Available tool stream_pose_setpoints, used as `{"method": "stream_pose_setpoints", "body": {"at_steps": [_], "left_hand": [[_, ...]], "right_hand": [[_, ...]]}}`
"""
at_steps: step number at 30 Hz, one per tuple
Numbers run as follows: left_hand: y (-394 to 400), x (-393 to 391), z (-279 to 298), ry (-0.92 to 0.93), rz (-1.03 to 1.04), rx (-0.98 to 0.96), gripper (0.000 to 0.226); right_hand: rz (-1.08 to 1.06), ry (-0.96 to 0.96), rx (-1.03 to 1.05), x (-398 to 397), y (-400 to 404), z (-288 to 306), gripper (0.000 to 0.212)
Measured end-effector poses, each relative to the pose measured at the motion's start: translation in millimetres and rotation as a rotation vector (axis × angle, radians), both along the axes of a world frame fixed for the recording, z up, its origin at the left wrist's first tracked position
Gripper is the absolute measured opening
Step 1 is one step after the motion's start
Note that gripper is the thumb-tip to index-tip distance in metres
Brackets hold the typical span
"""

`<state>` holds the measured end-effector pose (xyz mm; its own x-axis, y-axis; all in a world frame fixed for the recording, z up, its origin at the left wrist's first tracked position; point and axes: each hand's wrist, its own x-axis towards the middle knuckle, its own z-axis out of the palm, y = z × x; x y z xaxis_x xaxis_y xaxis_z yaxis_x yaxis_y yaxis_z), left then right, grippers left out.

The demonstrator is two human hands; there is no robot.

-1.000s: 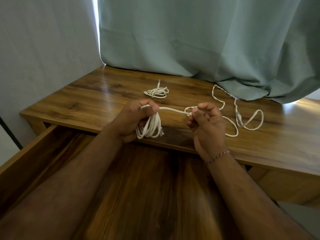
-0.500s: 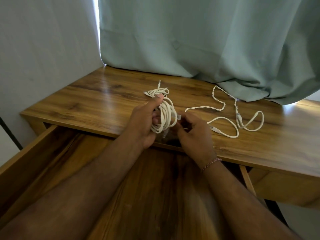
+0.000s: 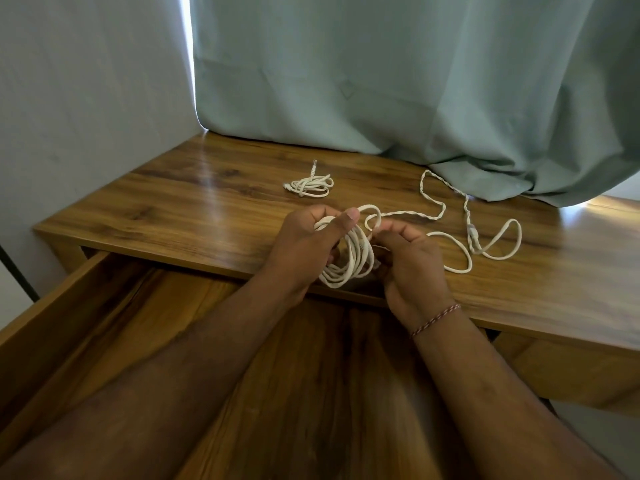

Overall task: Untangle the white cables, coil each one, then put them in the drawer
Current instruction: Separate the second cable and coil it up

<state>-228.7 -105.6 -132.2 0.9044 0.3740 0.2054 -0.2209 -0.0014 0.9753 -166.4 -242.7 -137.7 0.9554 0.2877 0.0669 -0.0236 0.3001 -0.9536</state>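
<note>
My left hand (image 3: 304, 244) grips a coil of white cable (image 3: 349, 261) just above the desk's front edge, thumb pressed over the top loops. My right hand (image 3: 408, 261) pinches the same cable at the coil's right side, where a small loop sticks up. A loose white cable (image 3: 460, 237), partly twisted, trails to the right across the wooden desk (image 3: 194, 202) and under the curtain. A small finished coil (image 3: 310, 186) lies further back on the desk. The open wooden drawer (image 3: 104, 306) lies below my forearms.
A pale green curtain (image 3: 398, 84) hangs behind the desk and drapes onto its back right. A grey wall (image 3: 86, 81) stands on the left. A dark thin rod leans at the far left edge.
The straight stretch between my hands has been wound in; the coil has grown. My hands have come together and a small loop now stands at the coil's top.
</note>
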Motion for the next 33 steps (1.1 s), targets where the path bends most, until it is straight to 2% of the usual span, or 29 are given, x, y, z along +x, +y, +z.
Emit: {"method": "stream_pose_setpoints", "body": {"at_steps": [5, 8, 11, 14, 16, 19, 22, 25, 28, 31, 33], "left_hand": [[-1.4, 0.0, -4.2, -0.024, 0.036, -0.117, 0.026], [-2.4, 1.4, -10.1, -0.036, 0.059, -0.107, 0.026], [-4.1, 1.6, -12.6, -0.054, 0.078, -0.086, 0.025], [-2.7, 3.0, -13.2, -0.061, 0.083, -0.156, 0.026], [0.0, 5.0, -14.8, -0.066, 0.081, -0.204, 0.031], [4.8, 6.9, -15.7, -0.051, 0.013, -0.246, 0.034], [11.4, 6.2, -14.8, -0.047, -0.116, -0.326, 0.047], [11.7, 7.1, -16.6, -0.069, -0.085, -0.298, 0.05], [3.5, 9.9, -19.3, -0.073, 0.063, -0.218, 0.041], [0.9, 11.9, -20.7, -0.082, 0.186, -0.197, 0.031], [1.0, 11.7, -20.7, -0.093, 0.228, -0.181, 0.031]], "right_hand": [[0.107, 0.102, 0.026, -7.2, 6.5, -1.6, 0.011], [0.163, 0.14, -0.024, -5.9, 6.8, 0.0, 0.015], [0.174, 0.139, -0.038, -6.7, 6.0, 2.5, 0.017], [0.173, 0.135, -0.025, -11.4, 5.4, 6.2, 0.015], [0.187, 0.117, -0.02, -14.5, 4.8, 9.9, 0.021], [0.238, 0.046, -0.027, -16.3, 2.3, 10.7, 0.014], [0.276, 0.111, 0.007, -18.9, 2.9, 11.5, 0.023], [0.256, 0.149, 0.01, -20.0, 5.8, 11.7, 0.02], [0.213, 0.087, -0.013, -20.3, 8.4, 11.1, 0.025], [0.301, -0.006, 0.008, -24.1, 9.6, 9.4, 0.041], [0.325, -0.182, -0.093, -25.1, 9.4, 5.1, 0.056]]}}
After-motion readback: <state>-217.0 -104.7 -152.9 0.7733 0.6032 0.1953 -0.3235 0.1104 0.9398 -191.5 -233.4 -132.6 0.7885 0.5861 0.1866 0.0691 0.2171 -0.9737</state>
